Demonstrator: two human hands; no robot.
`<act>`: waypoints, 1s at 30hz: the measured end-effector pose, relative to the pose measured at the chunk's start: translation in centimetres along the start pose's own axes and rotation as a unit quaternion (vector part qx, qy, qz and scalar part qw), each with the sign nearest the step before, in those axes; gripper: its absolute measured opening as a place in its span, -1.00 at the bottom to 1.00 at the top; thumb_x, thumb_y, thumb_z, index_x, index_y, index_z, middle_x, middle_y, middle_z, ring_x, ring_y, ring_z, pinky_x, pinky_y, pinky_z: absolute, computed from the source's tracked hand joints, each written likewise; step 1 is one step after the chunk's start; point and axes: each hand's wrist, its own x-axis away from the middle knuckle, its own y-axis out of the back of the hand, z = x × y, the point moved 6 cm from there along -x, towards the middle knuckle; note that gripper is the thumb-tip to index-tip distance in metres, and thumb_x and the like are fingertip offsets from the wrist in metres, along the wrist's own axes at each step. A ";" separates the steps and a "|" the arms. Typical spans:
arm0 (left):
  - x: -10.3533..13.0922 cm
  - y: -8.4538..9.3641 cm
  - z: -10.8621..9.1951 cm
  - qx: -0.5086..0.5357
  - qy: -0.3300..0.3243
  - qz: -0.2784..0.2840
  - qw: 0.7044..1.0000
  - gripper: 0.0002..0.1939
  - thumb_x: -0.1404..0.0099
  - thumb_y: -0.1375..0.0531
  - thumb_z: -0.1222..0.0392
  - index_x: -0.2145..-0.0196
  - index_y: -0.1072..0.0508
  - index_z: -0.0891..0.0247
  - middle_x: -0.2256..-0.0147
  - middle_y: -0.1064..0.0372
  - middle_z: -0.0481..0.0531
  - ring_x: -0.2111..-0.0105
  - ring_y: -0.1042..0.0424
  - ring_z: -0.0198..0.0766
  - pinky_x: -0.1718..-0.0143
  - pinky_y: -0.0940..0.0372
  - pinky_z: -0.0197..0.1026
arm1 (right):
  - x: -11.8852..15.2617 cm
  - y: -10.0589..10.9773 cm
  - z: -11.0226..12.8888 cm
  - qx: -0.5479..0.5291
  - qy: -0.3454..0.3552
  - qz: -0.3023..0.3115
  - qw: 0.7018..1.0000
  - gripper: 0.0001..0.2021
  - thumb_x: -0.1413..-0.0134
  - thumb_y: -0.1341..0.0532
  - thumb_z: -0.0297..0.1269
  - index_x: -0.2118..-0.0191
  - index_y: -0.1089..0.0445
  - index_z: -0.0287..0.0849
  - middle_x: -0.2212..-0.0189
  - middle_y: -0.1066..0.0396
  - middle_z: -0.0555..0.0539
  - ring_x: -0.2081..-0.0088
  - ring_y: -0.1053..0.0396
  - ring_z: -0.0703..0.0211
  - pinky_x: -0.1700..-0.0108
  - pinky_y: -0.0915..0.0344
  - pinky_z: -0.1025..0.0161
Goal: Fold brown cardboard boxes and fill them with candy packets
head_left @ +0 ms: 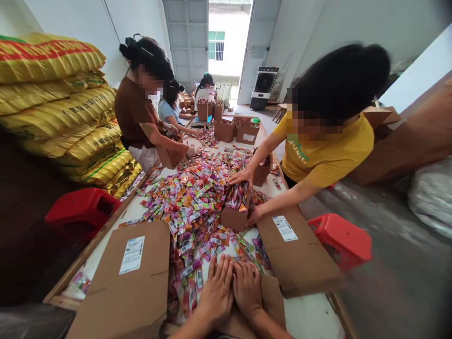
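My left hand [218, 289] and my right hand [247, 288] lie side by side at the near end of the table, palms down and fingers stretched forward. Both are open. Under and beside them is a brown cardboard box [273, 294], partly hidden by my hands and forearms. Small, colourful plastic packets [189, 270] lie just beyond my fingertips and to their left. They belong to a large heap [197, 188] spread over the white table. What lies directly under my palms is hidden.
Flattened cartons with labels lie at left [151, 263] and right [300, 259]. A person in a yellow shirt [328, 157] handles an open box [235, 219] of packets. A person in brown [132, 106] works opposite. Red stools [344, 238] and stacked yellow sacks [77, 108] flank the table.
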 end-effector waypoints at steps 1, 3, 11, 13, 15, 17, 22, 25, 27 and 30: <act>0.0 -0.1 0.1 -0.007 0.003 0.001 1.000 -0.28 -0.28 0.07 0.27 -0.33 0.29 0.33 -0.34 0.26 0.15 -0.31 0.17 -0.02 -0.28 0.36 0.10 | 0.1 0.0 -0.2 -0.002 0.006 -0.010 1.000 -0.70 -0.13 -0.05 -0.34 0.02 -0.30 0.03 0.09 -0.46 -0.06 0.05 -0.36 -0.05 -0.10 -0.06 -0.11; -0.1 0.0 0.3 -0.012 -0.002 0.003 1.000 -0.25 -0.25 0.06 0.27 -0.33 0.33 0.34 -0.34 0.30 0.16 -0.31 0.17 0.00 -0.28 0.35 0.12 | 0.1 0.2 -0.4 -0.025 0.010 -0.011 1.000 -0.70 -0.14 -0.05 -0.33 0.01 -0.29 0.05 0.07 -0.45 -0.03 0.04 -0.36 -0.03 -0.10 -0.06 -0.09; -0.3 -1.8 -0.3 0.017 0.000 0.066 0.998 -0.15 -0.20 0.00 0.18 -0.31 0.42 0.30 -0.34 0.42 0.21 -0.33 0.33 0.09 -0.28 0.29 0.22 | 0.9 -0.2 -1.6 -0.021 -0.041 -0.043 0.998 -0.71 -0.19 -0.02 -0.27 -0.01 -0.27 -0.06 0.04 -0.42 -0.10 -0.01 -0.31 -0.01 -0.13 0.00 -0.07; -0.5 -1.6 -0.5 0.043 -0.004 0.100 0.994 -0.12 -0.23 -0.01 0.00 -0.31 0.43 0.31 -0.33 0.48 0.26 -0.32 0.39 0.15 -0.28 0.32 0.27 | 0.9 -0.8 -1.6 -0.003 -0.021 -0.050 0.999 -0.68 -0.17 -0.02 -0.32 -0.04 -0.27 -0.09 0.03 -0.42 -0.10 0.00 -0.31 -0.01 -0.12 0.00 -0.07; -0.6 -0.9 -0.6 0.083 -0.027 0.135 0.987 0.06 -0.13 -0.05 -0.29 -0.30 0.45 0.33 -0.33 0.52 0.31 -0.31 0.43 0.22 -0.26 0.32 0.32 | 0.6 -0.7 -1.6 -0.019 -0.035 -0.051 0.998 -0.68 -0.17 0.00 -0.35 -0.02 -0.30 -0.10 0.04 -0.43 -0.10 0.00 -0.31 0.00 -0.11 -0.01 -0.06; -0.5 0.0 -0.6 0.118 -0.055 0.175 0.976 0.20 0.00 -0.10 -0.41 -0.30 0.46 0.28 -0.32 0.54 0.34 -0.31 0.44 0.26 -0.23 0.32 0.38 | -0.1 0.3 -1.9 -0.082 -0.075 -0.038 0.993 -0.72 -0.19 0.02 -0.33 0.05 -0.34 -0.10 0.08 -0.44 -0.11 0.01 -0.32 0.03 -0.11 -0.05 -0.04; -0.5 1.2 -1.3 0.168 -0.088 0.250 0.950 0.13 0.11 -0.31 -0.23 -0.29 0.24 -0.17 -0.31 0.64 0.27 -0.27 0.48 0.40 -0.09 0.40 0.59 | -1.0 5.7 -7.7 -0.243 -0.278 -0.083 0.926 -0.66 -0.20 0.03 -0.06 0.13 -0.32 -0.17 0.17 -0.43 -0.18 0.12 -0.37 0.04 0.05 -0.26 0.11; -1.4 1.4 -1.5 0.174 -0.064 0.252 0.950 0.19 0.27 -0.42 0.00 -0.24 0.12 -0.33 -0.32 0.67 0.20 -0.27 0.47 0.42 -0.10 0.44 0.57 | 2.2 7.3 -14.1 -0.219 -0.404 -0.134 0.878 -0.55 -0.09 0.01 0.08 0.15 -0.31 -0.21 0.20 -0.43 -0.22 0.17 -0.39 -0.02 0.09 -0.29 0.07; -1.7 1.9 -0.8 0.173 -0.035 0.254 0.951 0.22 0.34 -0.44 0.10 -0.23 0.07 -0.33 -0.33 0.63 0.22 -0.27 0.43 0.45 -0.11 0.41 0.55 | 6.1 5.8 -17.7 -0.190 -0.453 -0.109 0.864 -0.52 -0.05 0.03 0.10 0.17 -0.32 -0.22 0.20 -0.44 -0.25 0.18 -0.41 -0.07 0.08 -0.30 0.03; 0.3 4.4 3.2 0.163 0.086 0.198 0.963 0.10 0.24 -0.40 0.02 -0.23 0.00 -0.27 -0.35 0.50 0.20 -0.28 0.35 0.45 -0.14 0.31 0.51 | 12.0 0.4 -20.3 -0.109 -0.417 -0.034 0.902 -0.41 0.01 0.04 0.12 0.10 -0.35 -0.29 0.12 -0.41 -0.37 0.05 -0.36 -0.23 -0.01 -0.26 -0.08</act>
